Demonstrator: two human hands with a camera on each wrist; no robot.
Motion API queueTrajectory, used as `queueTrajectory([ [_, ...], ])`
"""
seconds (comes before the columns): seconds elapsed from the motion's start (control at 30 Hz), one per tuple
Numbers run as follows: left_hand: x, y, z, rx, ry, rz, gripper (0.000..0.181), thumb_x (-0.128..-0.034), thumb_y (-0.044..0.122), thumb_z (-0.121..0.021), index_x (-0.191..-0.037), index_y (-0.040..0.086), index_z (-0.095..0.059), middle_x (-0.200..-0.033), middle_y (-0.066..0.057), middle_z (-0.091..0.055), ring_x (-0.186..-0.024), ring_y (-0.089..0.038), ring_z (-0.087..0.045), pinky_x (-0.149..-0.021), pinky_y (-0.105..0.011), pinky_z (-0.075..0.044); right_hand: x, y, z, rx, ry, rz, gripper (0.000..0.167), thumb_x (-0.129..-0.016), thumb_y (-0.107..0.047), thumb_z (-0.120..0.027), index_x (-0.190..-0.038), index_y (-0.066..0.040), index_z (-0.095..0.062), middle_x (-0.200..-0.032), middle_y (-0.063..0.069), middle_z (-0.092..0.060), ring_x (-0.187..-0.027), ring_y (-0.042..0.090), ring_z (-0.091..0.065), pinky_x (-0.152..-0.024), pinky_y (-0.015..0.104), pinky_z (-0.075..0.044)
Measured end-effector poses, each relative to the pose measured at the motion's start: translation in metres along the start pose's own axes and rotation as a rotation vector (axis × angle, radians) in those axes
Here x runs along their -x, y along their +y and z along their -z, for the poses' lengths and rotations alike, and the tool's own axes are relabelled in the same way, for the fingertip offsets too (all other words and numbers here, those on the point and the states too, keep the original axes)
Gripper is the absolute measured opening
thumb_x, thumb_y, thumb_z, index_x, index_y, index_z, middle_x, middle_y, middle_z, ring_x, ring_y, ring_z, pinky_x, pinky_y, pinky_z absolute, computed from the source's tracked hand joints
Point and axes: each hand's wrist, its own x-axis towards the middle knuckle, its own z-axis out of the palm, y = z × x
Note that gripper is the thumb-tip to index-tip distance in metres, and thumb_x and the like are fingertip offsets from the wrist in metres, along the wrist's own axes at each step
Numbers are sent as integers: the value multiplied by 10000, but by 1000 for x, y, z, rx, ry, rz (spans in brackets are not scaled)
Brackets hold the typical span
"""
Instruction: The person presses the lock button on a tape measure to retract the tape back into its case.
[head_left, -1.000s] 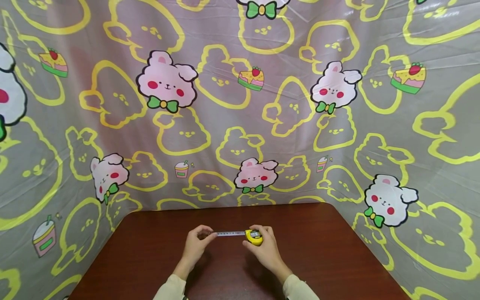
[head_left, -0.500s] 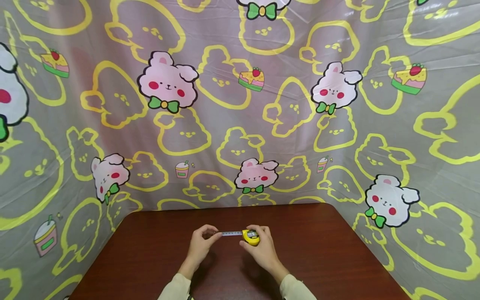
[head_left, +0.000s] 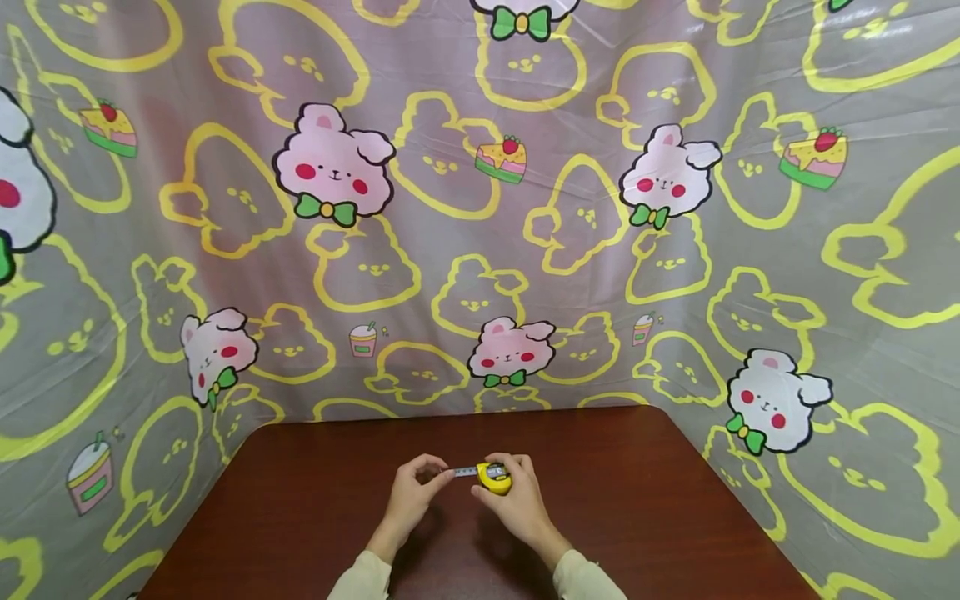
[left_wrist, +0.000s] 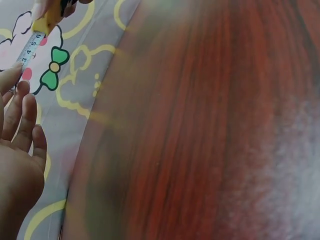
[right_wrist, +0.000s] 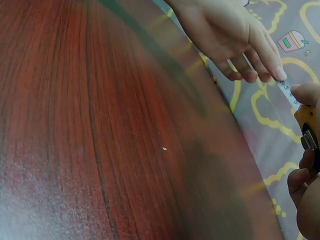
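Note:
A yellow tape measure (head_left: 495,477) is held above the table by my right hand (head_left: 519,500), its fingers on top and thumb below the case. Out of its left side runs a short length of white blade (head_left: 466,472). The blade's free end is pinched between thumb and forefinger of my left hand (head_left: 412,493). Figures from about 3 to 6 show on the blade (left_wrist: 30,48) in the left wrist view. In the right wrist view the case (right_wrist: 306,120) is partly cut off by the frame edge, and the left hand's (right_wrist: 230,35) other fingers hang loosely.
Under both hands lies a dark red-brown wooden table (head_left: 315,500) with rounded far corners. A grey curtain (head_left: 420,283) printed with rabbits and yellow outlines surrounds its back and sides. A tiny pale speck (right_wrist: 164,148) lies on the tabletop in the right wrist view.
The exposed blade has become shorter. My left hand has moved right and my right hand slightly left, bringing the case nearer to the pinched end.

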Motion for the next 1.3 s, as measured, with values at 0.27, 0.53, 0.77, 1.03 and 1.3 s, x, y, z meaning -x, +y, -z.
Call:
queueTrajectory([
  [0.27,2,2,-3,20,-62,-27,164,-920,180,-812,-986,52,-733,-877,-35,-699,-793,-164,-630,-733,-286,-489,0,-2,-5,-7,-19,-1,496,-826,-319,-898,-1242,-168,-674,-1137,72,-458,-996,224,-524,-838,341,-494],
  [0.53,8,19,-10,18,-58,-10,115,-930,67,-778,-991,-7,-714,-899,-105,-696,-797,-177,-620,-709,-264,-462,3,-2,-11,-19,-12,1,480,-829,-287,-897,-1237,-160,-678,-1132,66,-456,-995,222,-521,-842,345,-493],
  [0.77,9,25,-17,11,-67,-17,102,-932,26,-758,-1004,-27,-710,-929,-127,-705,-834,-181,-645,-733,-270,-485,5,-2,-12,-20,-1,20,459,-816,-288,-904,-1212,-219,-680,-1135,59,-461,-996,225,-524,-831,361,-483],
  [1.03,2,4,-17,6,-135,2,155,-957,138,-762,-1062,26,-747,-965,-56,-723,-862,-140,-642,-740,-261,-493,5,-2,-12,-16,1,24,464,-810,-337,-905,-1200,-223,-682,-1137,61,-464,-996,219,-521,-833,369,-482],
  [1.3,3,5,-16,0,-210,-10,153,-989,123,-718,-1100,21,-743,-1017,-61,-732,-917,-147,-657,-771,-259,-511,6,-2,-14,-5,-3,11,498,-803,-337,-911,-1213,-161,-688,-1127,55,-462,-996,214,-518,-847,369,-473],
])
